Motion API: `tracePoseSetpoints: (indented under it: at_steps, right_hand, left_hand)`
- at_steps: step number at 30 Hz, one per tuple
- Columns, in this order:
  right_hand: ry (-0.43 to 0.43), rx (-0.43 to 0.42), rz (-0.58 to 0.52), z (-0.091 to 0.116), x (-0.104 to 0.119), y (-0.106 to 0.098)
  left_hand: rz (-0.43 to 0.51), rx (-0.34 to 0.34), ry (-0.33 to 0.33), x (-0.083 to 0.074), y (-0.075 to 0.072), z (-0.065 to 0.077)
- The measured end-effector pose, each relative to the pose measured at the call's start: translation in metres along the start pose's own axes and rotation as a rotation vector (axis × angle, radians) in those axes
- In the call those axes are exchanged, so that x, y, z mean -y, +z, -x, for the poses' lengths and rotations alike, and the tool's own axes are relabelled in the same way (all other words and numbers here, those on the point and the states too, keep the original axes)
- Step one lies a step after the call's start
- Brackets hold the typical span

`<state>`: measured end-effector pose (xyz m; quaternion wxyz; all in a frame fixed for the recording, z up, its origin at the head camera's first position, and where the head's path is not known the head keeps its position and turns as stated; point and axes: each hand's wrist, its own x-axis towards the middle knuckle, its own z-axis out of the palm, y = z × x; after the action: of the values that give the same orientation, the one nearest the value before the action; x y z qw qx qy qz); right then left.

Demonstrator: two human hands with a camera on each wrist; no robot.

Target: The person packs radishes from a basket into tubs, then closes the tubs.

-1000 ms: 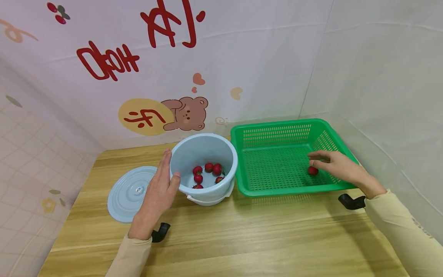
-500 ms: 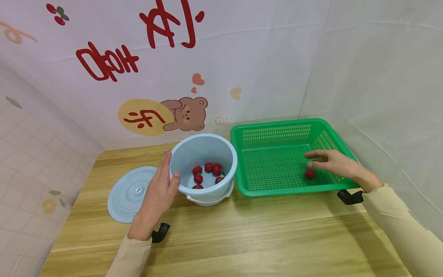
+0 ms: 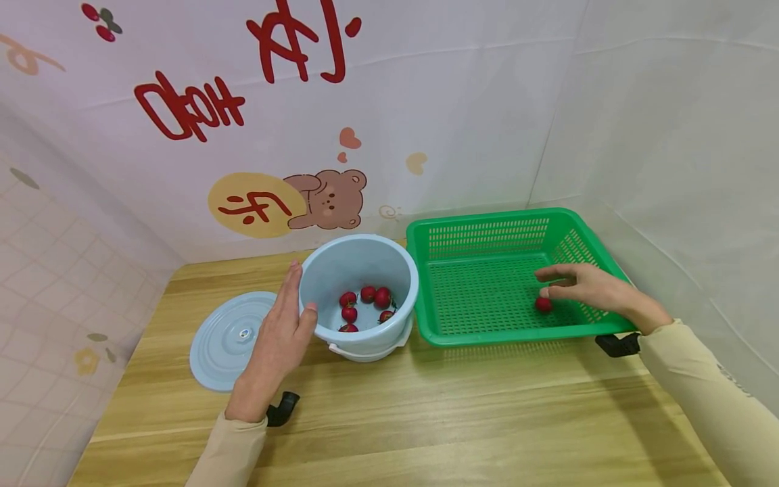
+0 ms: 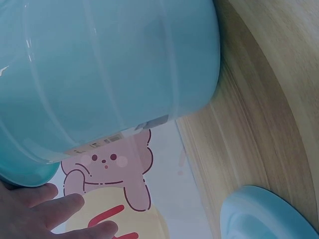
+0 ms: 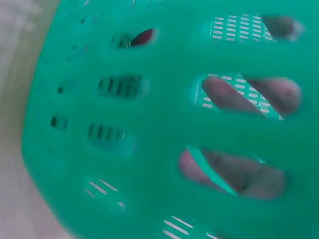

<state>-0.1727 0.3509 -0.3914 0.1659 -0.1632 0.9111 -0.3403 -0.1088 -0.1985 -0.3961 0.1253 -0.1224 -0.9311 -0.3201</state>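
Note:
In the head view my left hand [image 3: 275, 341] lies along the left side of a light blue bucket [image 3: 316, 270], its fingers straight and at the rim. Several small red tomatoes [image 3: 383, 297] with green stems lie on the bucket's bottom. My right hand [image 3: 587, 287] reaches over the right side of a green slotted basket [image 3: 481, 335], fingers loosely bent. Below its thumb, a single red tomato [image 3: 544, 305] sits on the basket floor, partly covered by the hand. The basket wall [image 5: 164, 129] fills most of the right wrist view, with fingers [image 5: 286, 97] showing through its slots.
A light blue lid [image 3: 222, 345] lies flat on the wooden table [image 3: 426, 419], left of the bucket and partly behind my left hand. The bucket's white handle [image 3: 371, 352] hangs down its front. A printed cloth wall [image 3: 475, 101] stands behind everything.
The tomato in the basket has shifted slightly left and toward me. My right hand has moved a little left, and lately down closer to it. My left hand stays at the bucket.

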Motion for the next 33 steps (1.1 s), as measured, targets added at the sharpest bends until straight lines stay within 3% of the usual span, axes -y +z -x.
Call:
tracePoseSetpoints:
  at_steps: [12,25,33]
  right_hand:
    - [-0.038,0.062,0.089,-0.008,-0.006,0.005]
    - [-0.037,0.187,0.046,-0.014,-0.013,0.008]
    - [-0.048,0.19,0.068,-0.015,-0.011,0.008]
  left_hand:
    - [-0.006,-0.004,0.011,0.001,0.001,0.001]
    - [-0.006,-0.008,0.015,0.001,0.001,0.0]
    - [-0.004,-0.01,0.016,-0.001,0.0,0.0]
